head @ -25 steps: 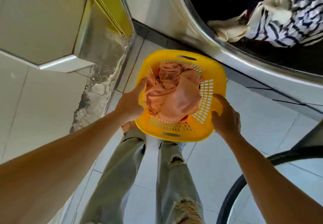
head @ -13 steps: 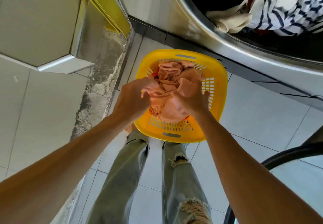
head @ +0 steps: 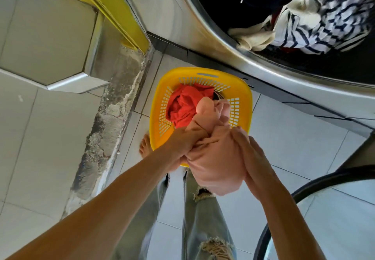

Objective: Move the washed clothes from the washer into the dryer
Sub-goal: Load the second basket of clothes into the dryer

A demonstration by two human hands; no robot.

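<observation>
Both hands, left hand (head: 182, 140) and right hand (head: 251, 158), clasp a pink garment (head: 217, 162) above the yellow basket (head: 246, 95); red garment (head: 186, 103) below awaits, striped clothes (head: 332, 20) already in the drum beyond.

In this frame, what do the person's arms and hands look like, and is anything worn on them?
Both arms are bare from the frame edge down to the hands: no sleeves, gloves, watch, bracelets or rings show on the left hand or the right hand. Below them the person wears light, faded jeans with frayed rips at the knees, and one foot is bare.
</observation>
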